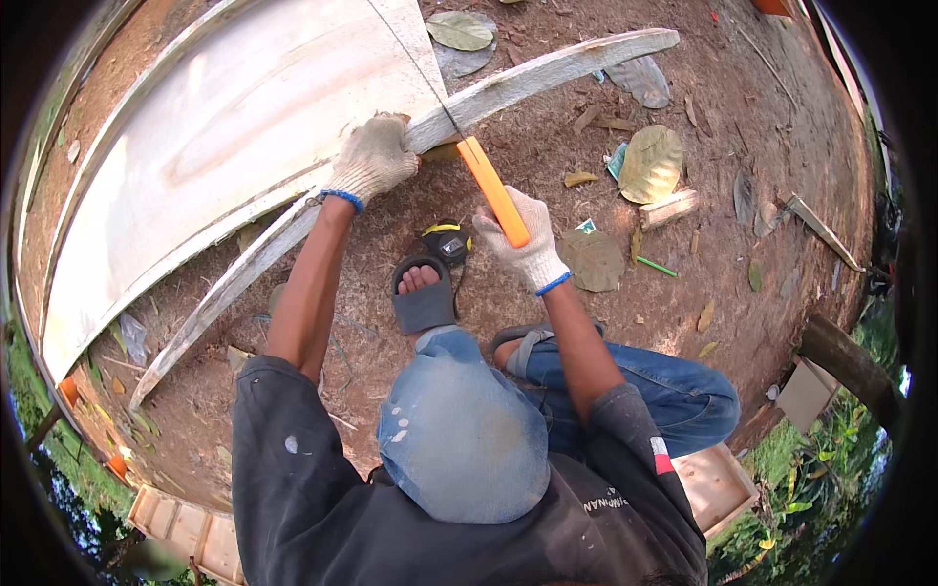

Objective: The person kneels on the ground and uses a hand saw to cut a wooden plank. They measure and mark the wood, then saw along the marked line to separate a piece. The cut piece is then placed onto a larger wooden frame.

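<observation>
My left hand (375, 156), in a pale knit glove with a blue cuff, is closed around a long, rough wooden batten (557, 70). This batten runs slantwise from the lower left to the upper right, partly resting along the edge of a pale plywood sheet (244, 107). In my gloved right hand (529, 239) is the orange handle of a handsaw (493, 190), with the fingers wrapped round it. Its thin blade, seen nearly edge-on, crosses the batten just right of my left hand and reaches over the sheet.
A black and yellow tape measure (447, 242) lies beside my sandalled foot (424, 291). Dry leaves (652, 164), a short wood block (669, 210) and a green stick (657, 267) litter the dirt ground. Wooden frames (186, 527) stand behind me at the lower left.
</observation>
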A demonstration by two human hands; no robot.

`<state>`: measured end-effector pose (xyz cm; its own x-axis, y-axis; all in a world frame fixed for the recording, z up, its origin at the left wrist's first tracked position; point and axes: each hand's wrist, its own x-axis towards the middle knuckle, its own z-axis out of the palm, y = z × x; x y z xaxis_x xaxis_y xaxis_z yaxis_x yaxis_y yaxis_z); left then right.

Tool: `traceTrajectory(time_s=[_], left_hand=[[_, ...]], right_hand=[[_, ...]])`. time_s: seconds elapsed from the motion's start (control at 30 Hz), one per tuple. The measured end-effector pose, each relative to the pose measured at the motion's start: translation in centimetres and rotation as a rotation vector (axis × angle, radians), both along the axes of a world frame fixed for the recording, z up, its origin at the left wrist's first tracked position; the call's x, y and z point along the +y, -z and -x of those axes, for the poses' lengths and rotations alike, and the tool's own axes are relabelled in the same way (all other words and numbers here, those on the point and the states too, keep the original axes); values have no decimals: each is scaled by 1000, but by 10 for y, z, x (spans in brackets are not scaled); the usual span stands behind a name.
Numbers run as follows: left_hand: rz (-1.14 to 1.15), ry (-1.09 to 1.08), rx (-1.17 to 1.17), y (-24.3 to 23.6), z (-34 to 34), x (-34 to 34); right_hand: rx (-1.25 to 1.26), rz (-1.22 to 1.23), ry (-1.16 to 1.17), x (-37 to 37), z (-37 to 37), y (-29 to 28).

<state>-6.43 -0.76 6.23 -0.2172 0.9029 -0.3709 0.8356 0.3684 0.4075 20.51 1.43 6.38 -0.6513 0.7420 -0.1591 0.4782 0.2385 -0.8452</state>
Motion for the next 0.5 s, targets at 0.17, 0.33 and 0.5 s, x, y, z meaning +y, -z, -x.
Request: traceTrajectory(time_s=[0.17, 0.33, 0.5], left_hand=[[-171, -72, 193, -5, -4, -3], [-183, -71, 231, -21, 2, 4], [-52, -29, 247, -21, -4, 8]], right_hand=[[10, -70, -57, 8, 5, 2], [109, -45, -24, 8, 9, 9], [34, -119, -55, 1, -1, 7]])
